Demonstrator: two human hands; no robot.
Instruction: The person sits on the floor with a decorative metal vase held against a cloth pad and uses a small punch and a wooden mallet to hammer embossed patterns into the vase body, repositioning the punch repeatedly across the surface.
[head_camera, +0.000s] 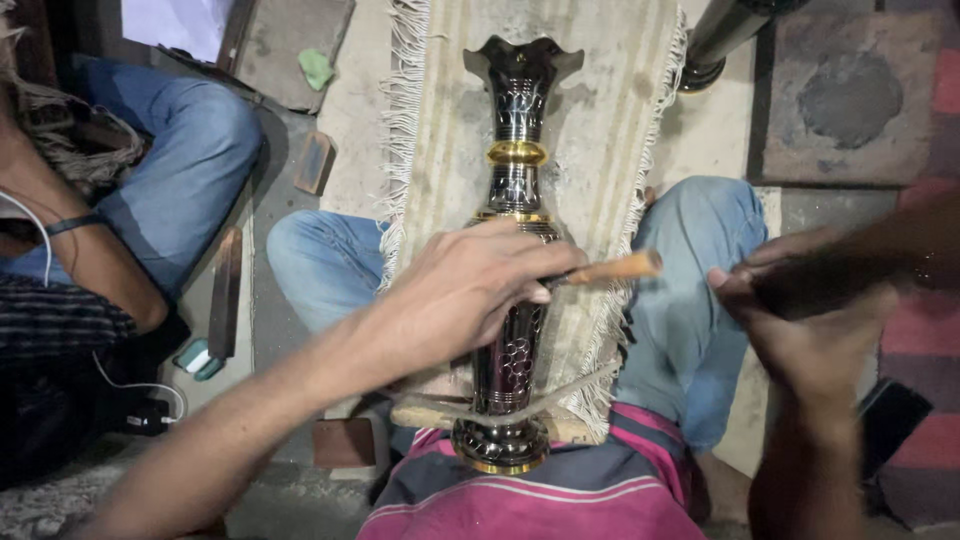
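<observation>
A tall dark metal vase (517, 110) with gold bands and an engraved pattern lies lengthwise on a fringed beige cloth (450, 150) over my lap, its base toward me. My left hand (470, 290) rests across the vase's middle and grips a thin tool with a light wooden handle (615, 268) that sticks out to the right. To the right of the vase my right hand (800, 315) is raised and closed on a dark wooden block or mallet (850, 265), blurred by motion, just right of the tool's handle end.
Another person in blue jeans (190, 150) sits at the left with an arm showing. Wooden pieces (226, 290) and a green scrap (317, 68) lie on the floor. A second dark metal piece (715, 45) stands at the top right. A strap (520, 405) crosses the vase's foot.
</observation>
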